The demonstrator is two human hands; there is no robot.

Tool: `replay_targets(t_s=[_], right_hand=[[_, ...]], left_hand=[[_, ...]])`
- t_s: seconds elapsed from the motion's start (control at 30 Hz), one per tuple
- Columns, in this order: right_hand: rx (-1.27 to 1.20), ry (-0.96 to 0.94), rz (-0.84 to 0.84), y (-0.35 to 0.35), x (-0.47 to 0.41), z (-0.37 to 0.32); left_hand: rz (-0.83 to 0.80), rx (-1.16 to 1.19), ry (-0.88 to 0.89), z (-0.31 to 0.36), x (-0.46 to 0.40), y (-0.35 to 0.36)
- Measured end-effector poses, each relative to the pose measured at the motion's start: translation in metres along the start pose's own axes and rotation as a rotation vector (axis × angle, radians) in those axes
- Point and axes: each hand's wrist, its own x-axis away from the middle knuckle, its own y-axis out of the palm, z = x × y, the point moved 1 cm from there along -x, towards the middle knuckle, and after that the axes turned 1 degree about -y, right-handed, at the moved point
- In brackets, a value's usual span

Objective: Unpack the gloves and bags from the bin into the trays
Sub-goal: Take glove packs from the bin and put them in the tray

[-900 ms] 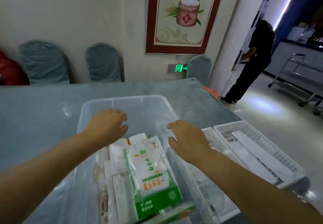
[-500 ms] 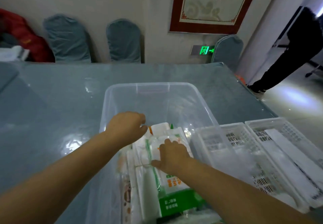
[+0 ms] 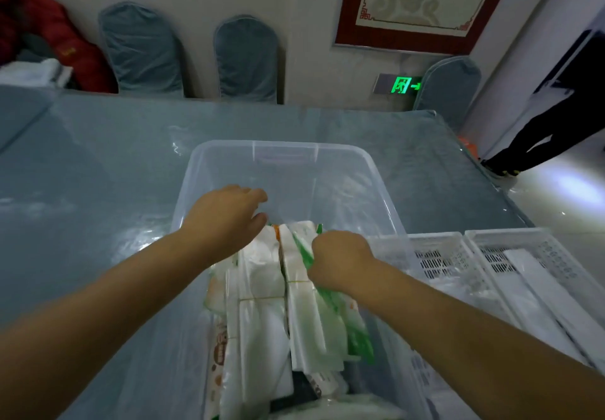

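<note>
A clear plastic bin [image 3: 281, 154] stands on the table in front of me, its near half packed with upright white packs of gloves and bags [image 3: 262, 275]. My right hand [image 3: 340, 262] is closed on a green-and-white pack [image 3: 330, 301], tilting it up on its edge toward the bin's right wall. Over the far end of the white packs hovers my left hand [image 3: 226, 216], fingers curled, touching the top of them; whether it grips one I cannot tell. Two white slotted trays [image 3: 435, 256] [image 3: 537, 249] stand side by side right of the bin.
The table [image 3: 98, 174] has a shiny blue-grey cover. Blue-covered chairs [image 3: 144, 49] line the far wall, with a red coat [image 3: 59, 43] at the left. A person in black [image 3: 537, 131] stands on the floor to the right. The right tray holds long white packs [image 3: 537, 288].
The view has tipped down and nearer to the bin. My right hand closed on the green-and-white pack and turned it from lying flat to standing on edge. My left hand stayed at the packs' far end.
</note>
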Motion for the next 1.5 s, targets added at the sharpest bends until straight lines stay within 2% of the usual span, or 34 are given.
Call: replay_targets(t_s=[0.1,0.17,0.2,0.3,0.4,0.47,0.53,0.6,0.77,0.87,1.03,1.13,1.3,1.5], right_hand=[[-0.181,0.06,0.078,-0.034,0.003,0.031],[-0.35,0.044,0.182,-0.054,0.006,0.047],[-0.422,0.021,0.241,-0.062,0.007,0.051],[-0.726,-0.012,0.337,-0.078,0.005,0.053],[-1.199,-0.039,0.252,-0.087,-0.003,0.043],[-1.431,-0.069,0.191,-0.087,-0.01,0.033],[-1.563,-0.097,0.162,-0.084,-0.016,0.022],[-1.538,-0.128,0.14,-0.078,-0.024,0.011],[-1.322,-0.117,0.176,-0.057,-0.049,-0.013],[-1.225,-0.128,0.117,-0.031,-0.058,-0.033],[-0.865,-0.17,0.012,0.025,-0.066,-0.075],[-0.703,-0.084,0.019,0.044,-0.07,-0.097],[-0.704,0.089,0.032,0.058,-0.078,-0.116],[-0.655,0.119,-0.011,0.051,-0.086,-0.116]], left_hand=[[0.003,-0.063,0.088,0.009,0.004,-0.009],[-0.022,-0.072,0.035,0.011,0.006,-0.012],[-0.012,-0.003,-0.034,0.013,0.007,-0.013],[0.083,0.533,-0.355,0.022,0.007,-0.017],[0.056,1.137,-0.636,0.03,0.01,-0.023],[-0.064,1.408,-0.686,0.032,0.017,-0.026],[-0.123,1.527,-0.644,0.033,0.026,-0.029],[-0.007,1.478,-0.655,0.03,0.031,-0.036],[0.465,1.156,-0.635,-0.011,0.038,-0.08],[0.615,1.078,-0.624,-0.039,0.052,-0.107],[0.66,1.072,-0.686,-0.062,0.075,-0.111],[0.677,1.098,-0.733,-0.068,0.087,-0.102],[0.654,1.147,-0.755,-0.078,0.1,-0.101],[0.563,1.16,-0.752,-0.078,0.098,-0.11]])
